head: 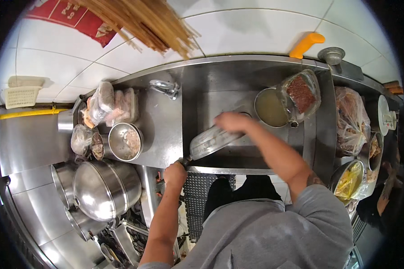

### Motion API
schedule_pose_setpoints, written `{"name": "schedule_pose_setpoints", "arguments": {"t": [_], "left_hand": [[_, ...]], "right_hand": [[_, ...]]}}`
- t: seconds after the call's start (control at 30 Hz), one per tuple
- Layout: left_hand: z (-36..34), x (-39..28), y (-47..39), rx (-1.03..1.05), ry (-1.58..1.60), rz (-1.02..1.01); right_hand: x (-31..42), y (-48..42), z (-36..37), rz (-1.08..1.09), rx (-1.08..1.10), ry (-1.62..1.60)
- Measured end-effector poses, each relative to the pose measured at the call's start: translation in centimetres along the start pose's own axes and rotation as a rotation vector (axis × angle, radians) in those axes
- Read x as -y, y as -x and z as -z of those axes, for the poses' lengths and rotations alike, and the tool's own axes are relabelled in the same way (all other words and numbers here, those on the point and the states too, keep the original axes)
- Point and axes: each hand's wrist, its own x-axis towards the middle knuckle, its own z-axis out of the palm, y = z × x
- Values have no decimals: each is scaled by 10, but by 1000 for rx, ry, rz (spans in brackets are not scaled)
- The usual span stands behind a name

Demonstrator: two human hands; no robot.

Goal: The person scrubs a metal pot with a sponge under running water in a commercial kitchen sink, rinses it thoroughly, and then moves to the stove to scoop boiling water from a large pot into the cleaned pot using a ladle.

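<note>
My left hand (175,174) is closed around the dark handle of a metal pan (205,145), which hangs tilted over the stainless steel sink (219,80). Across the pan's upper side lies my right hand (231,121), blurred; whether it holds something is hidden. Right of it in the sink, a round metal pot (272,107) contains cloudy liquid. A clear plastic container (300,95) with dark red contents, perhaps meat, leans over the pot's right side. A chrome faucet (165,88) is fixed at the sink's left.
Left counter: a metal bowl (125,142) with pale food and bagged packages (102,101). Large steel pots (104,190) stand lower left. At right are a bagged food bundle (351,121) and a bowl with yellow plastic (349,183). Another person's arm (385,195) shows far right.
</note>
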Motion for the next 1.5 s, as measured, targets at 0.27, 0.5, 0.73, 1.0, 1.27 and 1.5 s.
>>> {"name": "schedule_pose_setpoints", "arguments": {"t": [0.27,0.5,0.73,1.0,1.27,1.5], "left_hand": [[10,-8,3,12,35,39],[-1,1,4,46,43,42],[8,-9,3,8,46,28],[2,-3,-2,25,25,22],[-8,2,5,-20,43,7],[-3,1,0,-35,25,-55]], "right_hand": [[115,-26,-13,-185,-74,336],[61,22,-14,62,-436,177],[-66,3,-24,-508,-204,-1051],[170,-35,-70,-100,-286,817],[17,17,-17,-272,-481,-421],[-129,5,-78,-787,-266,-1445]]}}
